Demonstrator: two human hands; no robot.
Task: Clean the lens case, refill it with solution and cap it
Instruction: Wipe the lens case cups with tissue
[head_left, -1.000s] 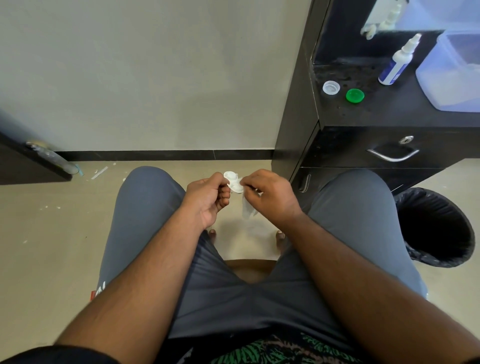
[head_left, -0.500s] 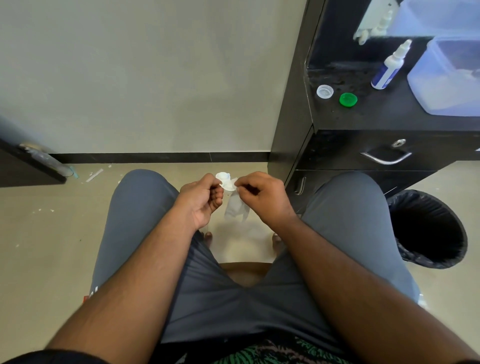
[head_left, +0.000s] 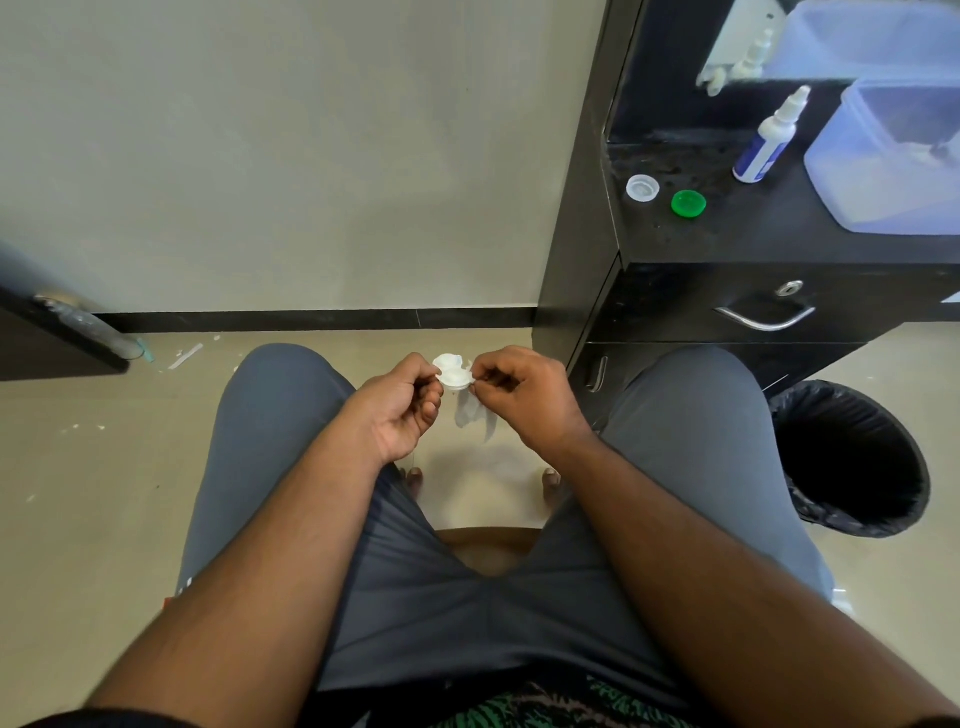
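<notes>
Your left hand (head_left: 402, 402) is pinched shut on the left end of the white lens case (head_left: 453, 371), thumb and forefinger clamped on it, above the floor (head_left: 78, 493) between your knees. The case sits level between your two hands, its two round wells open and facing up. Your right hand (head_left: 524, 395) is closed on a thin tissue (head_left: 472, 413), pressing it against the right end of the case while the rest of the tissue hangs down below your fingers.

On the dark cabinet (head_left: 727, 244) to your right, a clear cap (head_left: 642, 187) lies near the top's front left corner, with a green cap (head_left: 688, 202) just beside it on the right. Farther back stands the solution bottle (head_left: 769, 143), close to a clear plastic tub (head_left: 883, 171) at the right edge. A black bin (head_left: 852, 457) stands on the floor beside your right knee.
</notes>
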